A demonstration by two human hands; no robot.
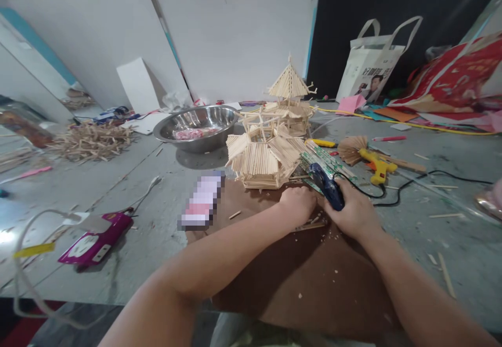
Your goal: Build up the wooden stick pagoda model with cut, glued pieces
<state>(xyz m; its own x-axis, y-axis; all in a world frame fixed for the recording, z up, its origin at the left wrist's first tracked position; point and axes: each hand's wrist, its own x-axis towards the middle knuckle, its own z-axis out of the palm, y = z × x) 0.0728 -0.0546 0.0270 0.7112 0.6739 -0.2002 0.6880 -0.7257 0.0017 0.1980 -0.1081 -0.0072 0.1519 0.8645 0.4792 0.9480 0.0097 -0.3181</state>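
My right hand is wrapped round a dark blue hand tool, whose exact kind I cannot make out. Close beside it, my left hand is closed, knuckles up, and whatever its fingers hold is hidden. Both hands are over the front of a brown board. Just beyond them stands a pavilion model built of thin wooden sticks, with a pointed stick tower rising behind. Green-and-white printed wrappers lie past the blue tool. A few loose sticks are near my left hand.
A phone lies left of the model, before a steel basin. Further left are a purple power strip with cables and a stick heap. A yellow glue gun, black cord and white bag are right.
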